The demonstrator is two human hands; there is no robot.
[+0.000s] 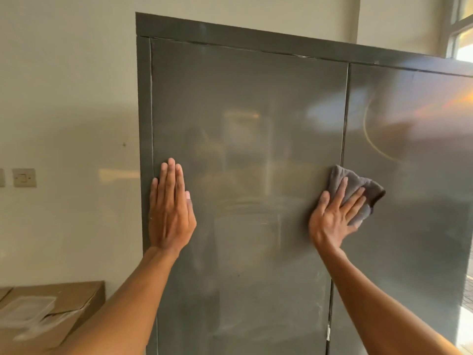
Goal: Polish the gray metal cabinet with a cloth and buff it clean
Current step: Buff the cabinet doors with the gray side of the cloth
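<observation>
Right hand (332, 216) presses the cloth (358, 190) with spread fingers, left hand (170, 211) flat on the cabinet (243, 111); smears show, so buffing looks midway.

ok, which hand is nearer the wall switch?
Left. The left hand lies flat on the cabinet, right of the switch; the right hand presses the cloth farther right.

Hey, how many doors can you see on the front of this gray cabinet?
2. The left door carries the flat left hand; the right door runs off the picture's edge, so more may be hidden. The right hand presses the cloth by the seam between them.
</observation>
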